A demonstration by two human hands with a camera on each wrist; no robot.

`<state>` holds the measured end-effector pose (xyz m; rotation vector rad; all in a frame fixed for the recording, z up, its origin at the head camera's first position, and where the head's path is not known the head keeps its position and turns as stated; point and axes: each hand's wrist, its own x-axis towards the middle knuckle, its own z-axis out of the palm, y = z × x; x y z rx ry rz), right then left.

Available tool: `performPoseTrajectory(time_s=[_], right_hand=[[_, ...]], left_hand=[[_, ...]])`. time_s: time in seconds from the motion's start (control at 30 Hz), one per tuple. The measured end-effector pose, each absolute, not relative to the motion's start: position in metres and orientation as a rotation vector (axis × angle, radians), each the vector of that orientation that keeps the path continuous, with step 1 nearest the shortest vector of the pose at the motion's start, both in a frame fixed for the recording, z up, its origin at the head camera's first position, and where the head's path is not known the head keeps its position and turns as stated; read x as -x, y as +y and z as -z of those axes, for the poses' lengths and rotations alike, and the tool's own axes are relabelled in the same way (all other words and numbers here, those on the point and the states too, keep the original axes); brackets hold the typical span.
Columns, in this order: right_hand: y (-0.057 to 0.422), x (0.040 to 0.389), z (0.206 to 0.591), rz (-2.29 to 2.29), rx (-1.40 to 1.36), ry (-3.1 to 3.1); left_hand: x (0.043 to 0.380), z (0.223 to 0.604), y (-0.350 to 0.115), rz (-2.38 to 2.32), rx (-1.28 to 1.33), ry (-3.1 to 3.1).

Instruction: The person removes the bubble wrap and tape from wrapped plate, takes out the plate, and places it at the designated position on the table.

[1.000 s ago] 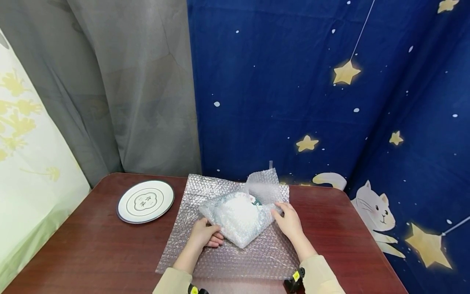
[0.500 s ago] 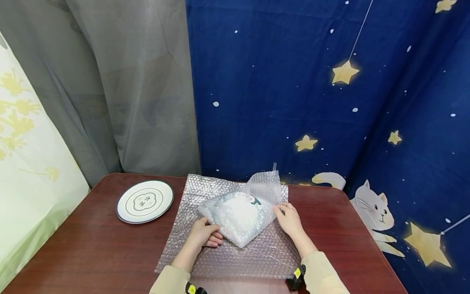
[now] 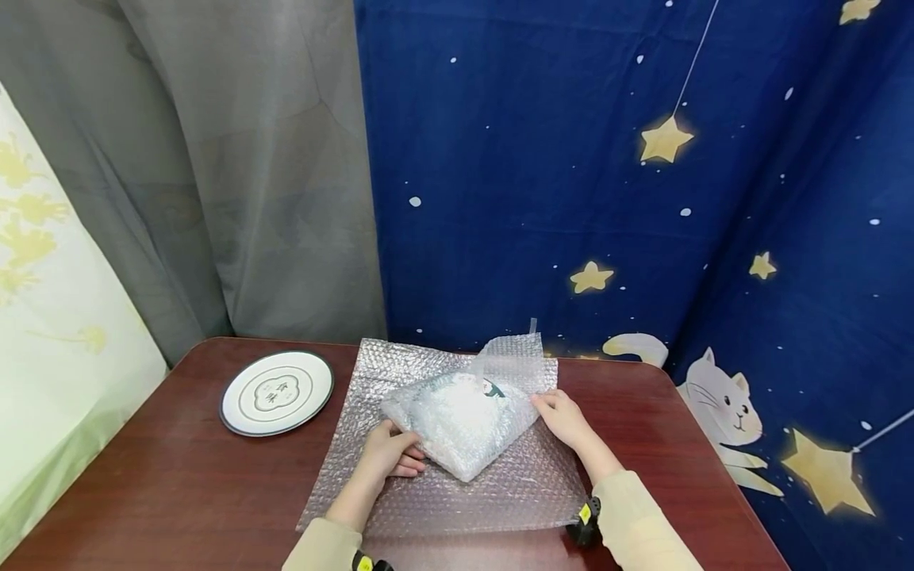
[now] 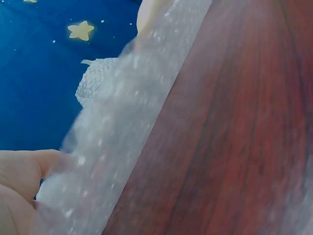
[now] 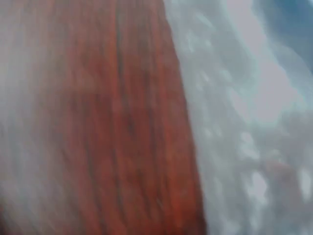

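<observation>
A folded bubble-wrap bundle (image 3: 446,424) lies in the middle of a larger bubble-wrap sheet (image 3: 428,511). Through its top opening shows a dark green patch (image 3: 491,388) on something white, mostly covered by wrap. My left hand (image 3: 389,454) pinches the bundle's left edge between thumb and fingers. At the right corner, my right hand (image 3: 562,416) pinches the wrap. An upper flap (image 3: 512,357) stands up at the back, with a clear strip at its tip. In the left wrist view a blurred wrap edge (image 4: 132,117) crosses beside the left hand (image 4: 19,181). Only blurred wrap (image 5: 230,147) and table show in the right wrist view.
A white plate (image 3: 277,394) with a dark blue rim and printed characters rests on the dark red wooden table (image 3: 193,492), left of the sheet. Behind the table hang a grey curtain (image 3: 286,198) and a blue one (image 3: 493,174) with stars.
The right hand and its corner of the wrap have shifted slightly right, and the back flap leans a little further right. The left hand keeps its pinch. The head view has turned slightly right.
</observation>
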<state>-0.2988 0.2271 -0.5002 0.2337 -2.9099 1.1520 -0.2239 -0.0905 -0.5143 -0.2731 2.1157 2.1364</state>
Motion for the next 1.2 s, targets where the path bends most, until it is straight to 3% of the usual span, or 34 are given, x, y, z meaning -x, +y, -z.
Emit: performPoseTrajectory(time_s=[0.47,1.2], right_hand=[[0.240,0.311,0.496,-1.192,-0.336,-2.936],[0.255,0.314,0.475,-1.532,-0.447,-3.156]], left_hand=[[0.235,0.516,-0.114,-2.226,0.272,2.282],[0.240,0.515,-0.134,-2.230,0.278,2.023]])
